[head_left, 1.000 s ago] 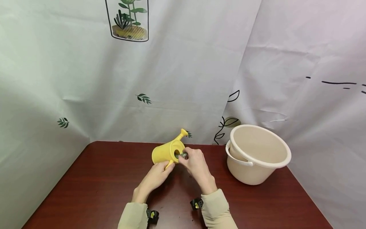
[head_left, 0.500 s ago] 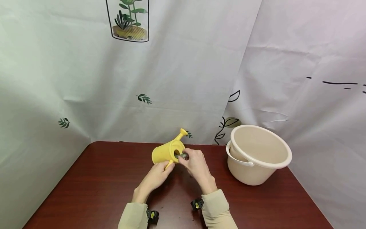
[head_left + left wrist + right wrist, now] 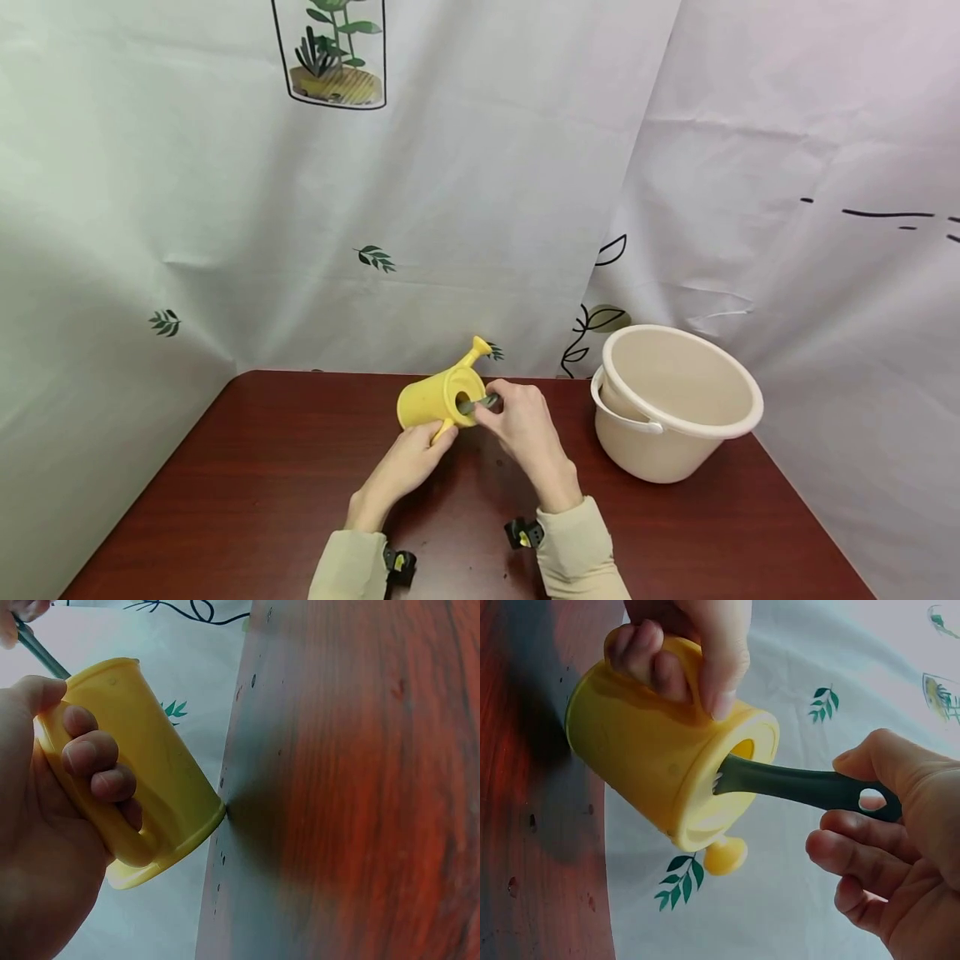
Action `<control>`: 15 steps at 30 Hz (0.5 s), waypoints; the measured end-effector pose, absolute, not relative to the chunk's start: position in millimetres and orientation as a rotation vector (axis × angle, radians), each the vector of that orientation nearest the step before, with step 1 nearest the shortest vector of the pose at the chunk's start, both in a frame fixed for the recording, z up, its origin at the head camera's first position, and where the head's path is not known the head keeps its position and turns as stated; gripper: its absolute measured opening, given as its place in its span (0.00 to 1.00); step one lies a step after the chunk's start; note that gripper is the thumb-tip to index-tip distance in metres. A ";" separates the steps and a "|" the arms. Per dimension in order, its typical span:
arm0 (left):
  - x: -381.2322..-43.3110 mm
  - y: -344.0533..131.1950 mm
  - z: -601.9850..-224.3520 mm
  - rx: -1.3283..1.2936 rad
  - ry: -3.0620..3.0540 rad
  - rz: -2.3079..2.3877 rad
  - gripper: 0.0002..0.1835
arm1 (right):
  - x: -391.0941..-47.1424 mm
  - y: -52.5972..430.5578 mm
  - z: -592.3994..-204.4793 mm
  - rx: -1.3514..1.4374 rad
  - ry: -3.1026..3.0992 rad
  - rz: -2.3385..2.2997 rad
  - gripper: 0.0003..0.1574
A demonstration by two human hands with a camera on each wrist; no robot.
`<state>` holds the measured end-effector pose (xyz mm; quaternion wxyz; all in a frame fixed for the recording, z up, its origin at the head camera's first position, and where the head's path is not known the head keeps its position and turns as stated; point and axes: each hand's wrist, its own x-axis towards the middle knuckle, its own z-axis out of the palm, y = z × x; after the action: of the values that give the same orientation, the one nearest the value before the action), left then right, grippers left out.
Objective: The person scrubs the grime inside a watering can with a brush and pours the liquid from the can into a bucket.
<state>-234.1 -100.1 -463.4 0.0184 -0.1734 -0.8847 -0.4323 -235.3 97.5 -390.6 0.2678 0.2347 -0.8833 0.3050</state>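
Observation:
A yellow watering can (image 3: 429,403) is held tilted over the far part of the table, its mouth towards the right and its spout pointing up and away. My left hand (image 3: 405,462) grips it by the handle, with fingers curled round it in the left wrist view. My right hand (image 3: 528,429) pinches the end of a dark green brush handle (image 3: 802,786), which has a hole near its tip. The brush reaches through the can's opening, where a few pale bristles show at the edge. Its head is hidden inside the can.
Two cream plastic basins stand stacked and tilted at the right, an upper basin (image 3: 686,429) over a bucket with a white handle (image 3: 630,423). A white printed cloth (image 3: 480,208) hangs behind the dark red table (image 3: 285,475). Dark specks or drops dot the tabletop.
My right hand has shifted slightly right and up, drawing a little more of the brush handle out of the can. My left hand and the watering can stay nearly still.

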 end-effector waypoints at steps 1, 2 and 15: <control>-234.3 -100.2 -463.6 -0.538 -2.746 -1.342 0.24 | -235.0 97.3 -390.3 0.633 -2.382 0.825 0.06; -234.4 -100.3 -463.7 -0.537 -2.747 -1.342 0.24 | -234.8 97.1 -390.0 0.630 -2.382 0.827 0.06; -232.7 -99.9 -460.2 -0.523 -2.752 -1.347 0.23 | -239.3 90.8 -400.1 0.594 -2.426 0.855 0.08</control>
<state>-232.7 -99.9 -460.2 0.0167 -0.1681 -0.8852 -0.4334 -239.3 90.8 -400.1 0.2481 0.2180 -0.8903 0.3136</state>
